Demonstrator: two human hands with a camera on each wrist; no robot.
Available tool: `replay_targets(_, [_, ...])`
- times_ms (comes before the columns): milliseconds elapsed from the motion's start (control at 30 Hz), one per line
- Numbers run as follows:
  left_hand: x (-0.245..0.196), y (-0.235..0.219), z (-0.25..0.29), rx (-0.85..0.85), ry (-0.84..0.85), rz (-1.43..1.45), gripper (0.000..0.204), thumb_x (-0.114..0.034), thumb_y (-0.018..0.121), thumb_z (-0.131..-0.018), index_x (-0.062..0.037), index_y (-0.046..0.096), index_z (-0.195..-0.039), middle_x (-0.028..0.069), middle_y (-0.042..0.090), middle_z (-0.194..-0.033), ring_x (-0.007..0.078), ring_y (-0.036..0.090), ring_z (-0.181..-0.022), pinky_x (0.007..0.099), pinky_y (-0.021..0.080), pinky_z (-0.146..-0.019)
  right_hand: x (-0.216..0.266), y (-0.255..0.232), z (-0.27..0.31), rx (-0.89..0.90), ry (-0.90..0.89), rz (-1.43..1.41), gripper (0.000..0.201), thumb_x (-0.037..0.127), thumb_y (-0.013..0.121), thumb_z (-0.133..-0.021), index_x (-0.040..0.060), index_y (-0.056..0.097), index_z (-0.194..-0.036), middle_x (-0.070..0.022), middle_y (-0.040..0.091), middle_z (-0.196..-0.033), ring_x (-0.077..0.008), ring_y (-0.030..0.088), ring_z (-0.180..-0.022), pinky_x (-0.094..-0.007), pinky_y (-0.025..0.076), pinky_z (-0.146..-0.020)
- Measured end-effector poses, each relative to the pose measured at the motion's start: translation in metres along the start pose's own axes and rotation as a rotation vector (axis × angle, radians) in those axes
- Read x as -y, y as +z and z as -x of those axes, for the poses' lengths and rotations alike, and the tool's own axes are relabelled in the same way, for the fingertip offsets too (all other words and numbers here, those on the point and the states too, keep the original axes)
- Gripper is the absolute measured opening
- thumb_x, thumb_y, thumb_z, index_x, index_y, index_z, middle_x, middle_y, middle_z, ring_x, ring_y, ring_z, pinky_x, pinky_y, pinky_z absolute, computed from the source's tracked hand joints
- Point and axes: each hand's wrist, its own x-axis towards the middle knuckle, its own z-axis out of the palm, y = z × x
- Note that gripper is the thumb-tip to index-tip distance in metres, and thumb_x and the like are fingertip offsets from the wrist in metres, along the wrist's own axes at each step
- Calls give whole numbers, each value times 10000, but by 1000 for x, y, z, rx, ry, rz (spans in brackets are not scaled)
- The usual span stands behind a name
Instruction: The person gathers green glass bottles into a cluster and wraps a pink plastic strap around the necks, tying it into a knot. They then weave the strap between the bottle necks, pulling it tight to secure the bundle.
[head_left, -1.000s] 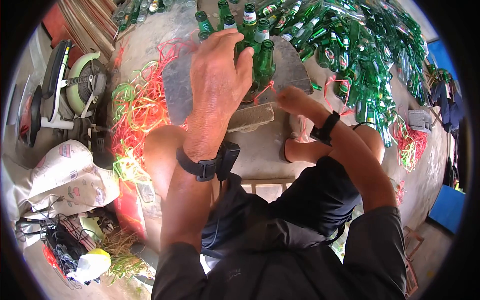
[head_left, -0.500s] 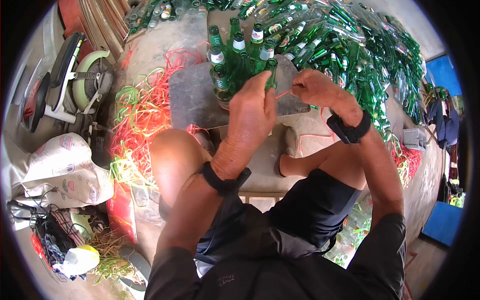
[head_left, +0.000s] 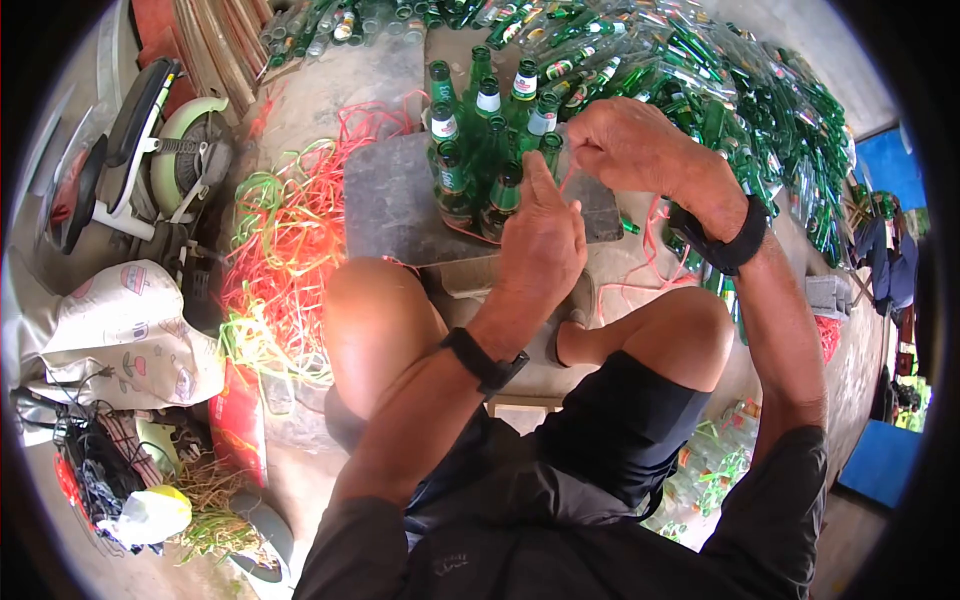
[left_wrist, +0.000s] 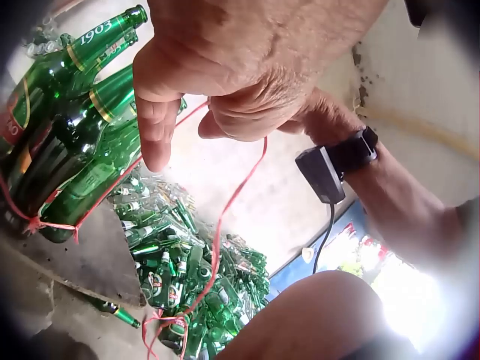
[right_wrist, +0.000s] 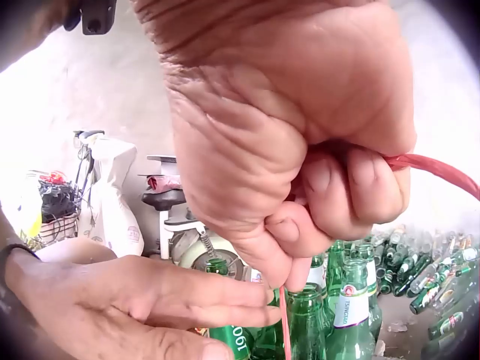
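Observation:
Several green glass beer bottles (head_left: 490,130) stand upright in a tight cluster, with red plastic twine (left_wrist: 56,225) round their lower part and a knot at the near side. My right hand (head_left: 640,148) is curled into a fist round the twine's tail, raised just right of the bottles. From that fist the twine runs taut down to the bundle, and a slack length hangs from its other side. My left hand (head_left: 545,245) is at the near bottles; its fingers (right_wrist: 232,294) stretch out straight alongside the taut twine, below the right fist.
The bottles stand on a dark slab (head_left: 385,195) between my knees. A big heap of green bottles (head_left: 690,90) lies beyond, to the right. Left of the slab is a tangle of red and green twine (head_left: 285,250). Slack twine (head_left: 640,285) trails near my right foot.
My left hand has come down from above the bottles to their near side, fingers straight. My right hand has risen up and away from the knot, drawing the twine with it.

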Motion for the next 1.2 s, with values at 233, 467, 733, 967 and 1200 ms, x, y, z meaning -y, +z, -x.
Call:
replay_targets(233, [-3, 17, -4, -50, -138, 61, 622, -13, 637, -915, 56, 303, -1435, 331, 561, -1184, 546, 591, -1038, 528, 529, -830, -9, 8, -28, -87, -141, -67, 138, 112, 613, -768, -1, 572, -699, -202, 529, -644, -427, 540, -622, -496, 425, -569])
replay_targets(467, [8, 31, -10, -77, -79, 62, 732, -17, 602, -946, 130, 154, -1506, 423, 436, -1386, 541, 556, -1224, 484, 538, -953, -21, 20, -51, -91, -135, -66, 99, 102, 621, -780, 55, 696, -737, -154, 684, -746, -390, 689, -771, -475, 545, -669])
replay_targets(733, [13, 43, -15, -97, -162, 225, 670, 69, 556, -938, 108, 192, -1499, 382, 485, -1293, 445, 621, -1056, 452, 527, -919, -45, 31, -51, -14, 25, -219, 209, 156, 715, -875, -9, 642, -769, -119, 535, -644, -206, 485, -572, -390, 422, -562])
replay_targets(967, [17, 45, -12, -103, -133, 279, 671, 73, 541, -944, 117, 181, -1509, 393, 450, -1358, 477, 602, -1102, 469, 529, -969, -63, 48, -34, -29, 106, -370, 162, 120, 688, -922, -9, 656, -830, -76, 500, -630, -144, 468, -590, -360, 407, -563])
replay_targets(1200, [18, 42, -10, -89, -99, 318, 679, 74, 530, -946, 139, 162, -1512, 404, 398, -1424, 501, 585, -1151, 470, 527, -980, -53, 57, -9, -129, 43, -287, 88, 65, 613, -924, -8, 627, -877, -129, 533, -659, -237, 520, -597, -384, 451, -591])
